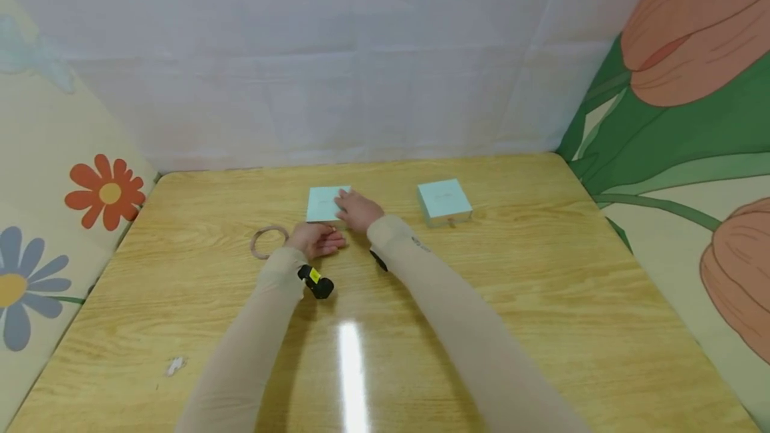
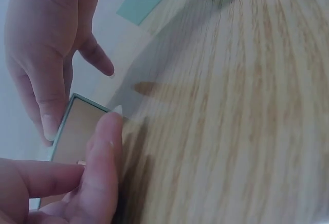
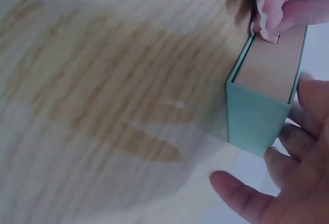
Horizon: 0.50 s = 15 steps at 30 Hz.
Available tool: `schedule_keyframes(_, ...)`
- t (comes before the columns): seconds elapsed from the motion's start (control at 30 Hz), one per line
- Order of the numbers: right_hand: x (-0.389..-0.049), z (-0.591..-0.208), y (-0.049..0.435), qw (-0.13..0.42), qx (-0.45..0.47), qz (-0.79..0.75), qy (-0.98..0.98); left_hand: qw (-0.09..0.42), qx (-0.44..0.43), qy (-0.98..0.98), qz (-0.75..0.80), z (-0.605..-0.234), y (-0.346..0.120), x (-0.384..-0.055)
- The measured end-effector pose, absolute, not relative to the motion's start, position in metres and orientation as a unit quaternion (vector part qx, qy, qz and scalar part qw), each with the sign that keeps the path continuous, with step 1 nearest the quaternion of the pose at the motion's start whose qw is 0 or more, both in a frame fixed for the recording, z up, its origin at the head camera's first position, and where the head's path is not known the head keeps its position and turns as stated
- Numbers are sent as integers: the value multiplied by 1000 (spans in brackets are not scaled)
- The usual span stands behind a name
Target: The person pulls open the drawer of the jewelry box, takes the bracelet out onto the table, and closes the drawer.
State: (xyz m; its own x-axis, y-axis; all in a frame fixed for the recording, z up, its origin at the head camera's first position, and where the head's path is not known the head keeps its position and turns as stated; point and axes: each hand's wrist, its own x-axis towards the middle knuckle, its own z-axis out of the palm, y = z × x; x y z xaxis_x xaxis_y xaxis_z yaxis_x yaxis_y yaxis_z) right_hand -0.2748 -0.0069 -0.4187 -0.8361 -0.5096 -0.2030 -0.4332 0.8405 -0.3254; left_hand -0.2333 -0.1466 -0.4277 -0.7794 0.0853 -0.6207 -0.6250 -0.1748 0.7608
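Observation:
A pale mint-green box [image 1: 321,203] with a tan front face lies near the back of the table. My left hand [image 1: 316,240] is at its front, where thumb and forefinger pinch a small pull tab [image 3: 274,38] on the tan face. Most of that tab is covered by the fingertips. On the box's top, toward its right side, rest the fingers of my right hand [image 1: 359,211], fairly straight and spread. In the right wrist view the right thumb stands away from the box's mint side. The tan face sits inside the mint sleeve.
A second mint box [image 1: 445,202], with a small tab at its front, stands to the right. Left of my left hand lies a brownish ring [image 1: 268,242]. A small white scrap [image 1: 176,366] is at the table's near left. White cloth [image 1: 361,72] hangs behind the table.

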Motion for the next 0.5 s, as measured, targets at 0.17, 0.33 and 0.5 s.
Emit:
schedule_keyframes(0.17,-273,-414,-8,133,-237,-134,953,246,-209,631,705,-428,-145,-230)
schedule_keyframes(0.33,-269,-410,8,90,-202,-199,955,253,-166,679,668,-422,-138,-226)
schedule_keyframes(0.5,-259,-404,35,47,-151,-305,939,238,-88,743,620,-414,-125,-220)
